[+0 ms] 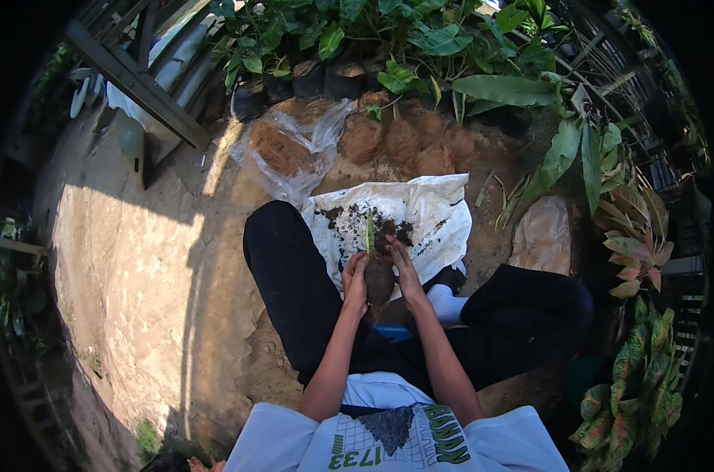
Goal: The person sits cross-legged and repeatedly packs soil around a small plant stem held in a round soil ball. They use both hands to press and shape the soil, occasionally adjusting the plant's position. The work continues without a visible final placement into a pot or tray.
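Note:
Between my two hands is a brown root ball (380, 279) of soil or fibre, with an upright green and yellow leaf (370, 231) rising from its far end. My left hand (355, 277) grips its left side near the leaf's base. My right hand (404, 268) lies along the right side, fingers stretched out and touching it. Beyond the fingertips, a dark clump of soil (387, 228) rests over a white sack (445, 206) spread on the ground. Loose dark soil is scattered across the sack.
A clear plastic bag (327, 133) of brown fibre (280, 148) lies beyond the sack, beside several fibre-wrapped balls (403, 140). Black planting bags (342, 79) with leafy plants stand behind. A crumpled brown plastic bag (542, 233) is at right. Variegated plants (622, 407) stand at lower right.

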Available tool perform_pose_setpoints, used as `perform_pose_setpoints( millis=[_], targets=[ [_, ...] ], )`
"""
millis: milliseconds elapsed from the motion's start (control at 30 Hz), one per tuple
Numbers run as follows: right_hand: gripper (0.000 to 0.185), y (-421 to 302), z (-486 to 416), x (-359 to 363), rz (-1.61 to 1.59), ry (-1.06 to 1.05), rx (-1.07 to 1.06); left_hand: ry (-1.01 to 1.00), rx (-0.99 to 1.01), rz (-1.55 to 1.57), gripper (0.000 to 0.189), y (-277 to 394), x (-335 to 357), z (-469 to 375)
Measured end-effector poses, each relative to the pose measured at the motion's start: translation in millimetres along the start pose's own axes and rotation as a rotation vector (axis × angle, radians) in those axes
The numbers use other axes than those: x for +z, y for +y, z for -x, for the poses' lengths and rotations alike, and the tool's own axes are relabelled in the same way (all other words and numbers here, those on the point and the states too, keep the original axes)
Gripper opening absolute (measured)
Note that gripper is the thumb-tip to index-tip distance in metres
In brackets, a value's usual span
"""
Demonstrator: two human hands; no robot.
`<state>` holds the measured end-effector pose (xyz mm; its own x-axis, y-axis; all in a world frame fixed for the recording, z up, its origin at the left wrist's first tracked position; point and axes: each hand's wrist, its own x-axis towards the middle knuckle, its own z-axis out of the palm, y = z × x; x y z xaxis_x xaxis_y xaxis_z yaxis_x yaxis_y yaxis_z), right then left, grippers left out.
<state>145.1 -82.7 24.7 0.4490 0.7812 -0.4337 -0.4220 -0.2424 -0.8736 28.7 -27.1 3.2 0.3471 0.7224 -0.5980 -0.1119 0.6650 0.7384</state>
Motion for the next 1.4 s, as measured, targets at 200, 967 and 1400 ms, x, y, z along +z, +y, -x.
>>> perform_pose_setpoints(
  millis=[200, 967, 1400],
  targets=[
    [0.065, 5.3, 6.4, 7.9, 0.408, 0.055, -0.092, -0.084, 0.204, -0.421, 0.059, 7.7, 5.4, 6.7],
    [0.059, 17.7, -0.9, 2.7, -0.008, -0.097, 0.195, -0.174, -0.269, -0.013, 0.061, 2.5, -5.3, -1.2],
    [0.049, 66.8, -64.8, -30.3, 1.037, 0.302, -0.293, 0.248, -0.049, -0.077, 0.030, -8.5, -35.6, -12.1]
  ],
)
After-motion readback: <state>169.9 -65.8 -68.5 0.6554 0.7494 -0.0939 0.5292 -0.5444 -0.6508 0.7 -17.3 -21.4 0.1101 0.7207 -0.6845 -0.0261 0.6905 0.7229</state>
